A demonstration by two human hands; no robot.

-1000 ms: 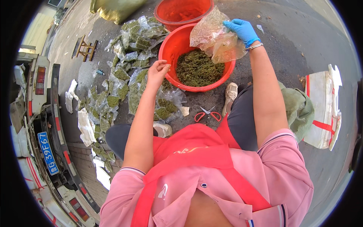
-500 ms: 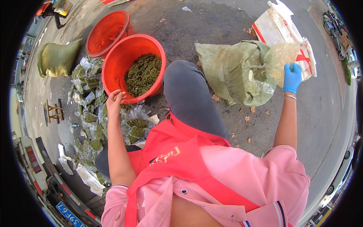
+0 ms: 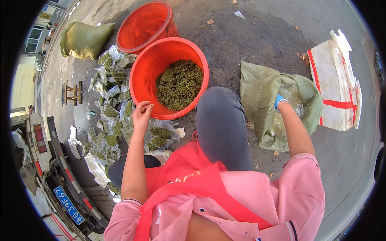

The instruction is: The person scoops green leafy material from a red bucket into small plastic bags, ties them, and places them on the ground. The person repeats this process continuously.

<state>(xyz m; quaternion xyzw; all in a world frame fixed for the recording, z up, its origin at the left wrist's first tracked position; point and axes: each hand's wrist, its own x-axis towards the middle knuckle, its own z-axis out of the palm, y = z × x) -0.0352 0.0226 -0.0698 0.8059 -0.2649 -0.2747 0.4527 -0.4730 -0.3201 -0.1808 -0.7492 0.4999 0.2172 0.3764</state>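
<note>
A red basin (image 3: pixel 138 80) holding small green dried bits (image 3: pixel 179 84) stands on the ground in front of my knee. My left hand (image 3: pixel 141 115) is bare, its fingers loosely curled just at the basin's near rim, holding nothing. My right hand (image 3: pixel 280 101) wears a blue glove and is pushed into the mouth of a crumpled green woven sack (image 3: pixel 261 100) on my right. Only the glove's cuff shows; the fingers are hidden inside the sack. A bit of clear plastic (image 3: pixel 297 108) shows just beyond the glove.
An empty second red basin (image 3: pixel 144 24) stands behind the first. Several clear packets of green bits (image 3: pixel 110 96) lie heaped to the left. A stuffed yellow-green sack (image 3: pixel 82 38), a small wooden stool (image 3: pixel 72 92), a white sack with red stripes (image 3: pixel 335 80) and a vehicle's rear (image 3: pixel 60 176) surround me.
My right hand carried the clear bag from above the basin over to the right and down into the green sack. My left hand stayed at the basin's rim. The view swung right.
</note>
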